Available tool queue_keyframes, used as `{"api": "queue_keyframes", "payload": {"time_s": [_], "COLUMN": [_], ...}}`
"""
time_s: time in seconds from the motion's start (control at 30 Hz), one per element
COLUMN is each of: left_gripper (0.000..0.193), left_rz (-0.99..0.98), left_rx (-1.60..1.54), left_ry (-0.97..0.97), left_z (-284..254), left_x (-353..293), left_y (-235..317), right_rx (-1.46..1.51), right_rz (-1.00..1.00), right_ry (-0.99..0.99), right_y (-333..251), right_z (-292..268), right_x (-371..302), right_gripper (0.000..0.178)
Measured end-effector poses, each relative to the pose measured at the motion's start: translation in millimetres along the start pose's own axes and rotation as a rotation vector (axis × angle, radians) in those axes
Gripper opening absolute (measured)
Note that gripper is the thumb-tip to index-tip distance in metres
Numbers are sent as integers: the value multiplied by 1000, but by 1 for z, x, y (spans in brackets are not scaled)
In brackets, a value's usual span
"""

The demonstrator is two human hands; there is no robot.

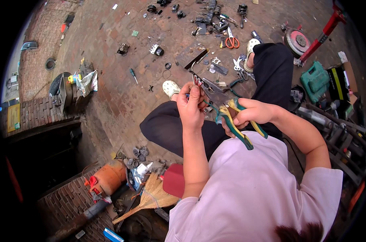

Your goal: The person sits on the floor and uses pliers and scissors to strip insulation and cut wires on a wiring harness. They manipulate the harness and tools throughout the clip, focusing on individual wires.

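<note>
A: What does each hand hold?

B: The right hand grasps the pliers, whose green-and-yellow handles stand spread apart. The left hand, just beside the tips of the pliers, pinches a slender piece between thumb and fingers. The fingers hide much of this piece; its kind cannot be told.

A: Are the jaws of the pliers closed upon it?

B: One cannot tell; the tips lie close to it.

A: Where do the surrounding objects lie, taking the pliers as reference?

B: Nearer the body, the pale shirt. Beyond the pliers, on the ground, orange-handled scissors. Well to their left, a screwdriver; to their right, a green case. Behind them and leftward, an orange gas cylinder and a straw broom.
</note>
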State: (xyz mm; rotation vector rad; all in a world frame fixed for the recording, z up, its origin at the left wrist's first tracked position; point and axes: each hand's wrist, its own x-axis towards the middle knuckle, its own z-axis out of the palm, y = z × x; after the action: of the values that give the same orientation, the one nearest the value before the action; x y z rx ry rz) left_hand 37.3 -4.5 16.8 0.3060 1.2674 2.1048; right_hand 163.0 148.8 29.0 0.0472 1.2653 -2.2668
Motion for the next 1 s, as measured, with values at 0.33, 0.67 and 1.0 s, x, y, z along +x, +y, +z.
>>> {"api": "queue_keyframes", "payload": {"time_s": [0.33,0.67,1.0], "left_gripper": [25,21,20], "left_rz": [0,95,43], "left_rx": [-24,153,131], "left_ry": [-16,10,148], "left_z": [11,15,10], "left_x": [14,11,15], "left_y": [-3,2,-6], "right_rx": [551,749,-737], "right_rz": [-210,-59,-317], "right_ry": [-264,-442,740], "right_y": [12,11,6], "right_z": [10,-2,-2], "right_x": [11,-3,11], "right_gripper": [31,34,25]}}
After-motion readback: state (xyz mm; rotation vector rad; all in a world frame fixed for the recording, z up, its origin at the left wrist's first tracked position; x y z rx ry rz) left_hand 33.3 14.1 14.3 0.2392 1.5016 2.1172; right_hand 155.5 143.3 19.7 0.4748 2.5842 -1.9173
